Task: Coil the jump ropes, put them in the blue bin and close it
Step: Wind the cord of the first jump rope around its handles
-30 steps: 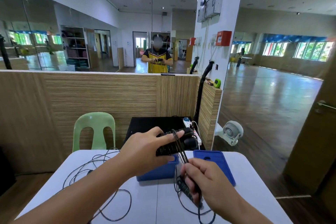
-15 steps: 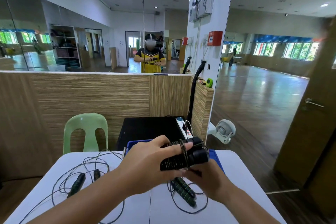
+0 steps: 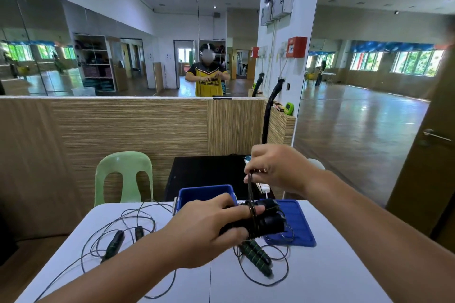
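My left hand (image 3: 209,226) grips the two black handles of a jump rope (image 3: 269,222) held together above the table. My right hand (image 3: 275,167) is raised above them and pinches that rope's thin black cord, which runs taut down and around the handles. The open blue bin (image 3: 205,193) stands at the table's far edge behind my left hand. Its blue lid (image 3: 298,224) lies flat to the right. A second rope with green-striped handles (image 3: 256,256) lies coiled near the lid. A third rope (image 3: 114,243) sprawls loose on the left.
The white table (image 3: 320,275) ends just beyond the bin. Behind it stand a green plastic chair (image 3: 123,177), a black low cabinet (image 3: 206,172) with a power strip, and a wood-panelled wall under a mirror. A wooden door (image 3: 428,155) is at the right.
My right hand rose from below the handles to well above them, pulling the cord up taut. The green-striped rope now lies uncovered on the table. The camera tilted down slightly.
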Motion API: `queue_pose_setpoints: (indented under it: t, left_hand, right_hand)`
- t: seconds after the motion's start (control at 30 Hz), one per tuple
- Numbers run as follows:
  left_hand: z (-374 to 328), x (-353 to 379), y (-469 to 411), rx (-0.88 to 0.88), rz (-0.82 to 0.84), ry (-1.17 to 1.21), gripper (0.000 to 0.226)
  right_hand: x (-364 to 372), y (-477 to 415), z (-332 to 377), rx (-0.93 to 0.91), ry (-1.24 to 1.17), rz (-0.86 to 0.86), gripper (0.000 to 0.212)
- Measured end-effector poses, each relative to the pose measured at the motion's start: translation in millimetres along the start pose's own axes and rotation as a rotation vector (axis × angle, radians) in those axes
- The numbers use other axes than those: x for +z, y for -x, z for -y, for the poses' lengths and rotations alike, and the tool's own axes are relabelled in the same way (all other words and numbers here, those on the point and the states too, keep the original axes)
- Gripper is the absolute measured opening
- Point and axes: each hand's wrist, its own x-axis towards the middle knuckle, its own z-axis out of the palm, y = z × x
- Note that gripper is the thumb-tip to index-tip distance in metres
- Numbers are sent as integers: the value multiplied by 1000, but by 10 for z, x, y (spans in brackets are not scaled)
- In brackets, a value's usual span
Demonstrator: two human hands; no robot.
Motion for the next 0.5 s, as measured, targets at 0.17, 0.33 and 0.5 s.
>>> queue_pose_setpoints:
  t: [0.17,0.33,0.5]
  left_hand:
    - [61,21,-8,-82,34,49,52]
    - [131,116,-28,-87,-20,198,48]
    - [212,154,-69,-84,-139,338,42]
  right_hand:
    - [-68,-79,141,-4,77,62,16]
    - [-49,-65,229,99,5,73,23]
    - [-138,-38,278,303,-224,126,35]
